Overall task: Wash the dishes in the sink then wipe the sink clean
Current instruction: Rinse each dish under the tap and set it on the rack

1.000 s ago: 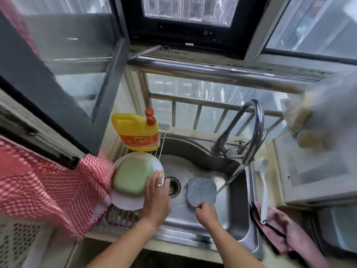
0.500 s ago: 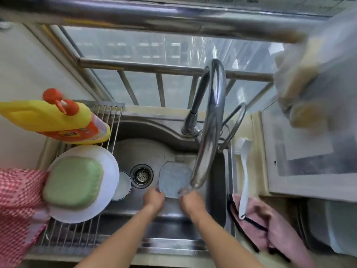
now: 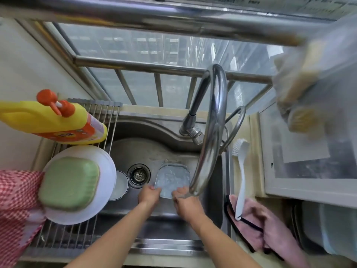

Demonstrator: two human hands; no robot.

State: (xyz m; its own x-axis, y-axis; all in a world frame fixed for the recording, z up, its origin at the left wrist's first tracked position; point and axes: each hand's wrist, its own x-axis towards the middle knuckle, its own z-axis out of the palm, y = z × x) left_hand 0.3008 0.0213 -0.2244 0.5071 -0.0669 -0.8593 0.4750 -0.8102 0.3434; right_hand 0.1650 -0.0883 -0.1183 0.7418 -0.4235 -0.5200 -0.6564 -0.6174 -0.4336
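Observation:
A grey-blue square dish (image 3: 172, 177) lies in the steel sink (image 3: 146, 149), right of the drain (image 3: 138, 175). My left hand (image 3: 149, 194) grips its near-left edge and my right hand (image 3: 184, 200) grips its near-right edge, under the tip of the curved tap (image 3: 210, 132). A small white bowl (image 3: 119, 185) sits left of the drain, partly under the rack. On the roll-up wire rack (image 3: 77, 235) over the sink's left side stand a white plate (image 3: 104, 165) and an upturned green square dish (image 3: 69, 183).
A yellow detergent bottle (image 3: 48, 120) stands at the back of the rack. A white dish brush (image 3: 240, 171) and a pink cloth (image 3: 270, 229) lie right of the sink. A red checked cloth (image 3: 17, 206) hangs at the left. A plastic bag (image 3: 309, 93) hangs top right.
My left hand left the white plate on the rack and came to the grey-blue dish, which both hands now hold. The camera tilted down over the sink.

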